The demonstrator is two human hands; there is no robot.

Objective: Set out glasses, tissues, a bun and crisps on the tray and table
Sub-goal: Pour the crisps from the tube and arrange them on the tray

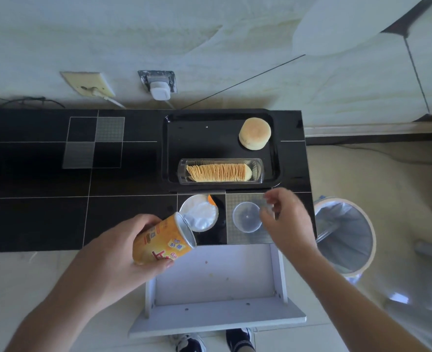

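A black tray [174, 148] lies on the dark tiled table. A round bun [254, 133] sits in its far right corner. Near the tray's front edge lies a clear plastic insert [256, 170] holding a row of crisps [218, 172]. My left hand [123, 255] grips an orange crisp can [159, 242], tilted with its open mouth toward the tray. The can's peeled foil seal [199, 212] lies on the table just beyond the can. My right hand [286, 219] hovers with loosely curled fingers beside a clear round lid [246, 217] on the table, holding nothing.
An open white drawer [217, 275] juts out below the table's front edge. A lined waste bin [344, 232] stands on the floor to the right. Wall sockets with a plug [159, 90] are behind the table. The table's left half [45, 174] is bare tile.
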